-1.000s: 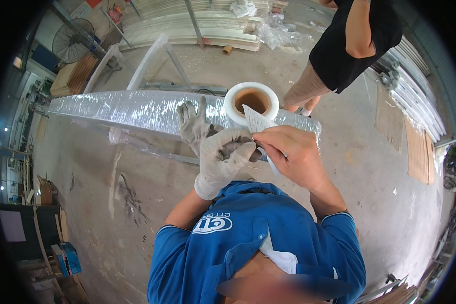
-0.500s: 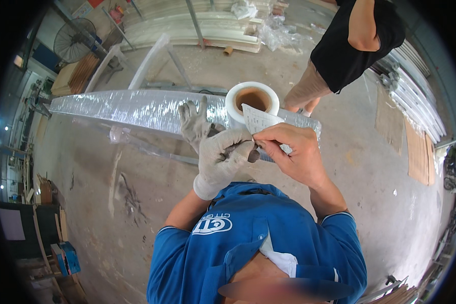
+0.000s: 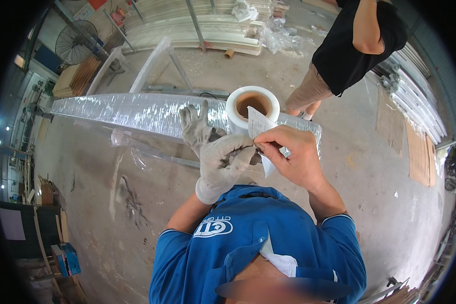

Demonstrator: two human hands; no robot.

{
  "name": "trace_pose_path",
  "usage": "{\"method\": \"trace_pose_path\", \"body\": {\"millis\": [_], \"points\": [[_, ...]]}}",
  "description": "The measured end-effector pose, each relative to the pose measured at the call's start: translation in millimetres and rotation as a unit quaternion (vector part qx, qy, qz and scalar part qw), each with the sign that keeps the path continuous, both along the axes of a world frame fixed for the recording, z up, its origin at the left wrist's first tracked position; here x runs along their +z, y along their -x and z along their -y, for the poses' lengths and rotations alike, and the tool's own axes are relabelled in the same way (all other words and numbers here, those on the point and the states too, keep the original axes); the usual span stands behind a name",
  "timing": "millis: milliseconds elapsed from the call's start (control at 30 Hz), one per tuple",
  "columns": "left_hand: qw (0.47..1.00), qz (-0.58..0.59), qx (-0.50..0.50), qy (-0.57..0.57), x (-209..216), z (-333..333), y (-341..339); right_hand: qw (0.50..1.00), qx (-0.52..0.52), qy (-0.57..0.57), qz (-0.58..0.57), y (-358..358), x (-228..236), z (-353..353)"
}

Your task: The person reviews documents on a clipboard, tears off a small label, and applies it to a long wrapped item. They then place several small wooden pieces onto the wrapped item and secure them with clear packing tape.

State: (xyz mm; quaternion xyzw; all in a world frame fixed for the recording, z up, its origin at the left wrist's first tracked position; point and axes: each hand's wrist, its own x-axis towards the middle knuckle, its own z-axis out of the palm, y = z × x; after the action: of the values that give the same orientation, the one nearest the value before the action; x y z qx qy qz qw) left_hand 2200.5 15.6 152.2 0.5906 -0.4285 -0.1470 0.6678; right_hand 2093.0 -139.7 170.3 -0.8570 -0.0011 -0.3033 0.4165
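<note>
White slip [image 3: 259,125] in right hand [image 3: 295,153], glove [image 3: 194,130] in left hand [image 3: 219,162].

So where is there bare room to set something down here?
Bare floor lies between the right hand and the cardboard sheets; the wrapped bundle also shows a bare upper surface left of the loose glove. It is crowded beside the white roll, where both hands, glove and paper slip bunch together.
</note>
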Motion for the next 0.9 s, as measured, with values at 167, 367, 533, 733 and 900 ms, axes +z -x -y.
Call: {"method": "trace_pose_path", "body": {"millis": [167,367,533,733,900], "points": [[1.000,-0.020,0.000,-0.003,-2.9,-0.9,-2.3,0.997,-0.018,0.060,0.055,-2.5,-2.0,-3.4],[0.999,0.028,0.025,-0.009,-3.5,1.4,-4.9,0.996,-0.015,0.056,0.065,-5.8,-2.6,-1.9],[0.995,0.090,0.035,-0.014,-2.3,2.1,-9.1,0.999,-0.011,0.025,0.037,-5.9,-2.6,-1.9],[0.998,0.059,0.016,-0.006,-6.4,4.7,-11.2,1.000,0.002,-0.002,0.023,-6.2,-3.3,2.2],[0.999,-0.051,0.009,0.012,-8.4,6.3,-5.0,0.999,0.006,0.013,0.038,-6.8,-5.0,5.5]]}}
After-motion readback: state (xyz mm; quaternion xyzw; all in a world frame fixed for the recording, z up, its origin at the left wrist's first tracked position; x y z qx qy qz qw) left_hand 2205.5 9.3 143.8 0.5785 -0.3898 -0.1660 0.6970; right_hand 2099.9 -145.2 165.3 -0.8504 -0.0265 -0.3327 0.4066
